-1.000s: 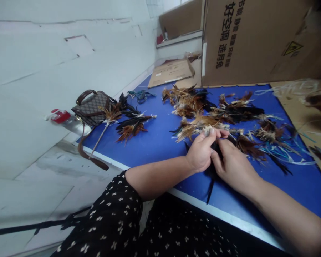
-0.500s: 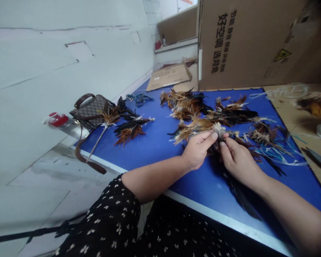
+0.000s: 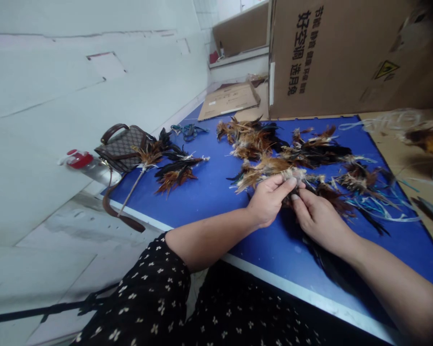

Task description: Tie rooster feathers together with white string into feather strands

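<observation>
Between my two hands is a bunch of feathers (image 3: 296, 174), its pale fluffy quill end up and its long black feathers hanging down toward the table's front edge. My left hand (image 3: 269, 199) pinches it from the left, thumb on top near the fluff. My right hand (image 3: 319, 216) is closed on the same bunch from the right, with thumb and fingers just below the fluffy end. Part of the bunch is hidden behind the fingers. Just beyond the hands lie brown and black feather piles (image 3: 252, 139) on the blue tabletop (image 3: 205, 206).
At left are a patterned handbag (image 3: 119, 146), a red-capped bottle (image 3: 90, 166), a feather-tipped stick (image 3: 130, 192) and a loose feather bunch (image 3: 180, 170). A large cardboard box (image 3: 339, 62) stands behind. To the right lie blue and white strings (image 3: 382, 209) and scissors (image 3: 431, 211).
The fluffy quill end looks more spread out between my fingers. My right hand has shifted slightly left, nearer my left thumb. The view has moved a little.
</observation>
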`<state>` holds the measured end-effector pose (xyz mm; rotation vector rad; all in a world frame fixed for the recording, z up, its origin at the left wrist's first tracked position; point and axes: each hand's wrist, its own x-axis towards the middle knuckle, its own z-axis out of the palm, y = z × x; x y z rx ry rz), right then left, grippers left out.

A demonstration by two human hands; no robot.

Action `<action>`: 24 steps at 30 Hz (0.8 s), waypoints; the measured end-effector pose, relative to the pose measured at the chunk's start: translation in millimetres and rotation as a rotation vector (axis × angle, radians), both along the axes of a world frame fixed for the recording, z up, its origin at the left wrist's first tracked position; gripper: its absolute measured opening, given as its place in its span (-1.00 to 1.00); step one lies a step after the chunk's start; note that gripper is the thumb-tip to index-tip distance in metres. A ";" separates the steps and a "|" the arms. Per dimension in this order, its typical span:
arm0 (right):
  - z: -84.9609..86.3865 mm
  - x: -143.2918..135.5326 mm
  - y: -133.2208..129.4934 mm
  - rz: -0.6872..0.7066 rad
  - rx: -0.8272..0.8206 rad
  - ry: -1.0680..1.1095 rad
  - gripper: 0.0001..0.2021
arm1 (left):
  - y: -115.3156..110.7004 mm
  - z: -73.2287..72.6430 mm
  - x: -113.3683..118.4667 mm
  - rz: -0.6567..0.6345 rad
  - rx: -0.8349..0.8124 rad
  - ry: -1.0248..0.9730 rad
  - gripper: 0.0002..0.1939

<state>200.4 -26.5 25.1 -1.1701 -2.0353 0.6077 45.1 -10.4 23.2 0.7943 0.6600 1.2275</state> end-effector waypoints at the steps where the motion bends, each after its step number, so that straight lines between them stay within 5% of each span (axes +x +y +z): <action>1: 1.3 1.3 0.3 0.014 0.003 -0.003 -0.54 | 0.2 0.2 0.1 0.002 0.004 -0.005 -0.75; 5: 8.5 12.5 2.5 0.023 0.009 0.017 -0.49 | 2.9 1.8 1.5 0.045 0.017 -0.012 -0.78; 9: 15.5 21.7 4.0 -0.200 -0.020 0.263 -0.60 | 3.9 -1.5 2.1 0.041 0.034 -0.007 -0.76; 15: 24.4 21.0 1.0 -0.107 -0.217 0.579 -0.58 | -2.7 -5.8 -1.0 -0.099 0.068 0.091 -0.69; 17: 23.6 24.7 3.8 -0.172 -0.253 0.653 -0.55 | -3.8 -1.3 -2.8 -0.112 -0.009 0.068 -0.66; 24: 15.0 45.5 32.0 -0.426 -0.069 0.811 -0.66 | 2.3 18.7 -11.0 -0.018 -0.149 0.039 -0.72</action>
